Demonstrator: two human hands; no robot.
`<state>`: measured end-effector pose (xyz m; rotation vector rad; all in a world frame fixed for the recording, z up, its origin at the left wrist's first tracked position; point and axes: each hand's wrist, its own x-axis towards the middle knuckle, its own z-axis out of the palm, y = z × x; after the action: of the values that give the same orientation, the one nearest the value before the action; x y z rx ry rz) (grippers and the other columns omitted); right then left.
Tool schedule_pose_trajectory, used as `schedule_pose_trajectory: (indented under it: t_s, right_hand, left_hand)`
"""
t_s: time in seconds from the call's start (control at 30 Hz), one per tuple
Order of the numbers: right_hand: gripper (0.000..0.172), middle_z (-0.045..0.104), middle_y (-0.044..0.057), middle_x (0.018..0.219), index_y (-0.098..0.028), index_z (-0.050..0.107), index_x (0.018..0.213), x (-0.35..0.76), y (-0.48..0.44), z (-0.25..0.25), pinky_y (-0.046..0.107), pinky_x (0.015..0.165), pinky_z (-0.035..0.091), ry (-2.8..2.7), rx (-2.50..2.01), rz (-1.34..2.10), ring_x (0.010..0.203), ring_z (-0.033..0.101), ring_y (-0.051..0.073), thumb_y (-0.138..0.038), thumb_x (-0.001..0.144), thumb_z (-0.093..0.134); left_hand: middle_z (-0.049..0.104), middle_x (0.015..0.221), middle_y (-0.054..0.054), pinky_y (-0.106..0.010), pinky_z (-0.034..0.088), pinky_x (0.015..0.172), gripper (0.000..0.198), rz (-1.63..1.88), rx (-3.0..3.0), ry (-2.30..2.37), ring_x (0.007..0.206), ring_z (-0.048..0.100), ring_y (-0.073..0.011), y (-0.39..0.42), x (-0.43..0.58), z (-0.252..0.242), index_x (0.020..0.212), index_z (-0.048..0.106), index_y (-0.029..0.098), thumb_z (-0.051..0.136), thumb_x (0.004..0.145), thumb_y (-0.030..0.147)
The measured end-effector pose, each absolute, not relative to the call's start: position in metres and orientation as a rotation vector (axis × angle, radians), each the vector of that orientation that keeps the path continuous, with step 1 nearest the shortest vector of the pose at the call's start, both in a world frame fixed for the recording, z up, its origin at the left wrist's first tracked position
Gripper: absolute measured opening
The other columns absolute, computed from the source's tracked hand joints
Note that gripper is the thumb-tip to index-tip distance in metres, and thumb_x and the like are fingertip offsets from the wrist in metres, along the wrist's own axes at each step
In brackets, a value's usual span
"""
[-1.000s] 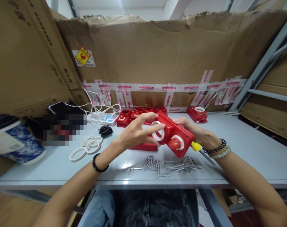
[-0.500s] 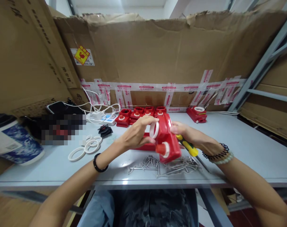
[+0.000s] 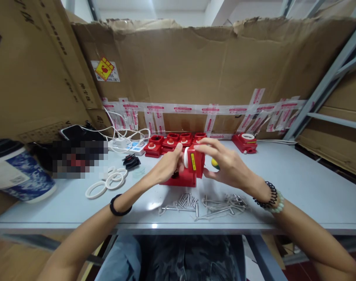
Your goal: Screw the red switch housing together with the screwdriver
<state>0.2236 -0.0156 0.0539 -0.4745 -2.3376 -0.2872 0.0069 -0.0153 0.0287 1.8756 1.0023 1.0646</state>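
Note:
My left hand [image 3: 169, 164] grips the left side of a red plastic housing [image 3: 199, 160], its thumb near the white ring [image 3: 186, 157] on it. A yellow label [image 3: 193, 161] shows on the housing. From the other side, my right hand [image 3: 229, 162] holds the same housing with curved fingers. Part of a yellow-green screwdriver handle [image 3: 215, 163] shows by the right fingers; whether they hold it I cannot tell. Below the hands lies another red part [image 3: 185, 180], partly hidden. Nearer me are a pile of short screws [image 3: 188, 201] and longer metal rods [image 3: 229, 205].
Several red housings [image 3: 153, 146] line the back, and one more red housing [image 3: 244, 143] stands at right. White rings [image 3: 96, 190], black pieces [image 3: 131, 161] and a power strip [image 3: 133, 147] lie left of the hands. A cup [image 3: 22, 171] stands far left. Cardboard [image 3: 178, 70] walls the rear.
The red housing has turned in my hands, so its yellow label now shows and its red knob is out of sight. It has moved up slightly. Less of the screwdriver is visible.

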Motion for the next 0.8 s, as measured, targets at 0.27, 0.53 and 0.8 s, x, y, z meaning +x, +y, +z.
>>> schedule_pose_trajectory:
  t_s: [0.27, 0.53, 0.8]
  right_hand:
    - [0.082, 0.055, 0.008, 0.12, -0.024, 0.033, 0.133, 0.225, -0.01, 0.058, 0.034, 0.081, 0.053, -2.14, -0.547, 0.287, 0.094, 0.059, 0.018, -0.03, 0.064, 0.077]
    - [0.088, 0.057, 0.006, 0.113, -0.024, 0.032, 0.134, 0.225, -0.013, 0.061, 0.035, 0.083, 0.05, -2.172, -0.53, 0.446, 0.095, 0.058, 0.019, -0.03, 0.06, 0.081]
    - [0.08, 0.055, 0.008, 0.124, -0.027, 0.032, 0.137, 0.226, -0.008, 0.056, 0.033, 0.075, 0.054, -2.254, -0.439, 0.094, 0.098, 0.059, 0.02, -0.029, 0.069, 0.074]
  left_hand:
    - [0.035, 0.144, -0.013, -0.04, 0.048, 0.095, 0.063, 1.327, 2.383, 0.556, 0.133, 0.036, -0.0289, -0.03, 0.005, 0.039, 0.134, 0.04, 0.027, 0.068, 0.078, 0.023]
    - [0.061, 0.11, -0.01, -0.029, 0.05, 0.077, 0.06, 1.235, 2.154, 0.656, 0.095, 0.06, -0.0179, -0.021, -0.004, 0.037, 0.13, 0.045, 0.018, 0.072, 0.076, 0.026]
    - [0.058, 0.083, -0.003, -0.026, 0.045, 0.068, 0.034, 1.11, 1.925, 0.853, 0.073, 0.055, -0.0125, -0.026, 0.001, 0.04, 0.093, 0.055, 0.015, 0.054, 0.087, 0.048]
